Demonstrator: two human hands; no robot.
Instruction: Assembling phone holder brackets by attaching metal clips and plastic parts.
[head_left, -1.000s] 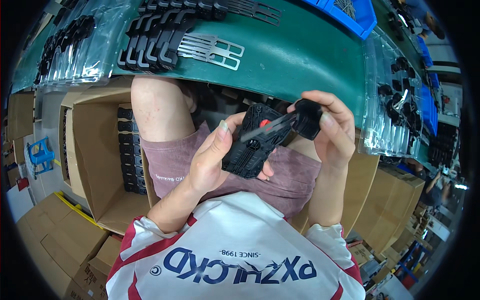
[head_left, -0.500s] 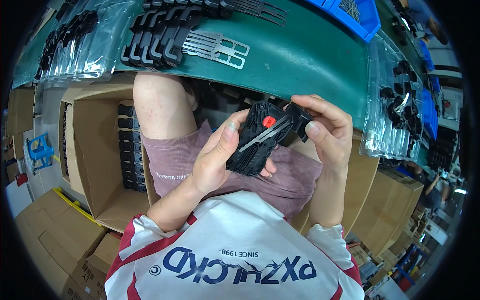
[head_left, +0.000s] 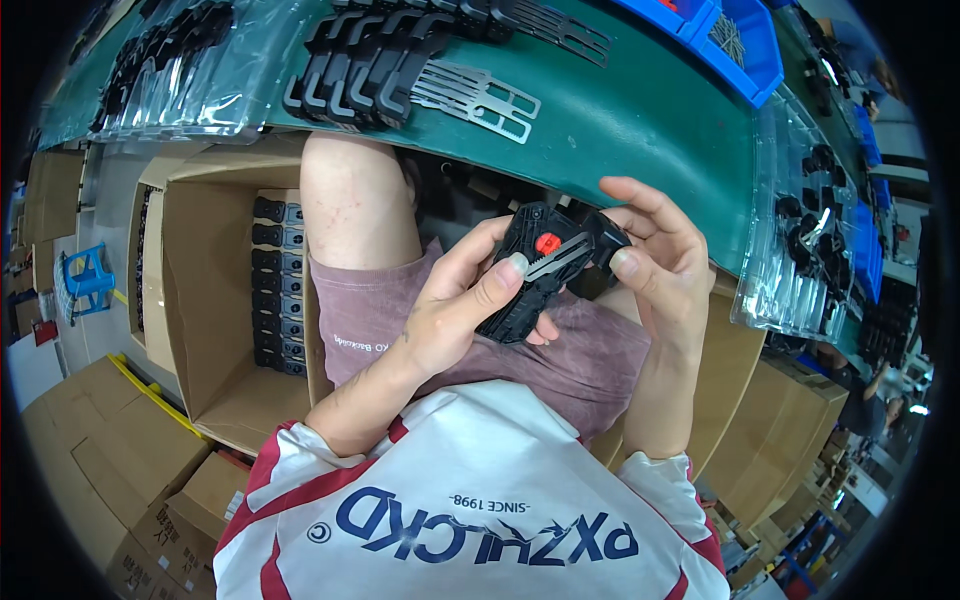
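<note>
Black plastic part (head_left: 535, 270) with red button — clamped between fingers of left hand (head_left: 450, 320) and right hand (head_left: 660, 265), above lap. Cardboard box (head_left: 200, 300) beside the knee holds stacked black parts (head_left: 272, 290).

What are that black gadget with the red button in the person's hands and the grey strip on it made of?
The black handle-shaped body looks like moulded plastic: matt, with ribbed edges. Its small red round button seems plastic too. The thin grey strip is probably metal, from its pale sheen. The left hand and the right hand both grip it.
</note>
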